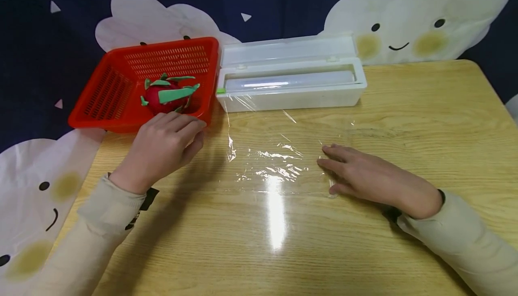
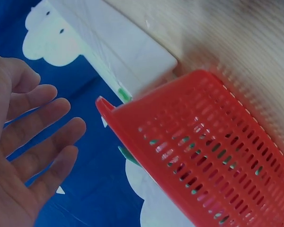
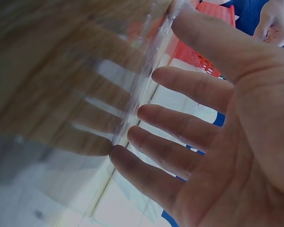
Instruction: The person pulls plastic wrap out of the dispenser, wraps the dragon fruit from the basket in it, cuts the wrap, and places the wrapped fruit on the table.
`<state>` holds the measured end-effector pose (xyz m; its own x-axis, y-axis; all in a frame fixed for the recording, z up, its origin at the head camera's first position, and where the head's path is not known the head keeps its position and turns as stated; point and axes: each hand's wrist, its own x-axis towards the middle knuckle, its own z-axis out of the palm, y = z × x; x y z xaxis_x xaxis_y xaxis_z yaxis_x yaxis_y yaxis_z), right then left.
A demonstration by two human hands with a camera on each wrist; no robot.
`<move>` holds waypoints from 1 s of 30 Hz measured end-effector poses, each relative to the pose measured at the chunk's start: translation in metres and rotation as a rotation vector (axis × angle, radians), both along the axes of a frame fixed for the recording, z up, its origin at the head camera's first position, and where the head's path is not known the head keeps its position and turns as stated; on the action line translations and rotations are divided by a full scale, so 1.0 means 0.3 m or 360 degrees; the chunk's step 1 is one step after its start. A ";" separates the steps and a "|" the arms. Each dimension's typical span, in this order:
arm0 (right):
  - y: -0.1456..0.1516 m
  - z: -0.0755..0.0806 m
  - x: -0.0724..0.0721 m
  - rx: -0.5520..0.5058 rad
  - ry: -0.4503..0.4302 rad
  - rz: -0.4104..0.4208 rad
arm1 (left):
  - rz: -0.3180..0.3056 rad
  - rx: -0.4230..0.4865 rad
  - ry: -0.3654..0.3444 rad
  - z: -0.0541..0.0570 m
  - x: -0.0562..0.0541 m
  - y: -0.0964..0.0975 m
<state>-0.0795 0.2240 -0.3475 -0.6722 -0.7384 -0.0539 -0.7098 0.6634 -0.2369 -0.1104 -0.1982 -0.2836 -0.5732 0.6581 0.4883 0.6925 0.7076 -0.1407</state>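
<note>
My left hand (image 1: 167, 141) hovers in front of the near rim of a red plastic basket (image 1: 101, 127), fingers loosely bent and holding nothing. A red dragon fruit (image 1: 151, 100) with green leaves lies inside the basket. From a white cling film dispenser (image 1: 293, 101) with its lid raised, a sheet of clear cling film (image 1: 279, 165) stretches out over the wooden table. My right hand (image 1: 360, 174) is spread at the film's right edge, fingertips touching it; in the right wrist view its fingers (image 3: 175, 120) are nearly straight along the film (image 3: 132, 99).
The basket and dispenser stand side by side along the back of the table (image 1: 425, 120). Inside the dispenser lies the film roll (image 1: 291, 81). A dark blue cloth with white clouds (image 1: 404, 12) hangs behind and to the left.
</note>
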 end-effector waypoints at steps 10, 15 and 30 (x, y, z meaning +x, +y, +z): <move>0.000 -0.001 -0.001 0.0005 -0.0005 -0.0006 | 0.0082 0.0015 -0.0054 0.006 -0.035 -0.035; 0.001 -0.003 -0.001 0.0010 -0.0006 -0.0002 | 0.0127 0.0029 -0.0096 0.007 -0.053 -0.055; 0.002 -0.004 -0.002 0.0001 -0.0019 -0.0018 | 0.0246 0.0086 -0.0084 0.016 -0.105 -0.097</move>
<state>-0.0800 0.2245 -0.3488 -0.6800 -0.7305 -0.0628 -0.6991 0.6718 -0.2449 -0.1420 -0.2273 -0.2786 -0.6916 0.5336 0.4869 0.5801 0.8119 -0.0658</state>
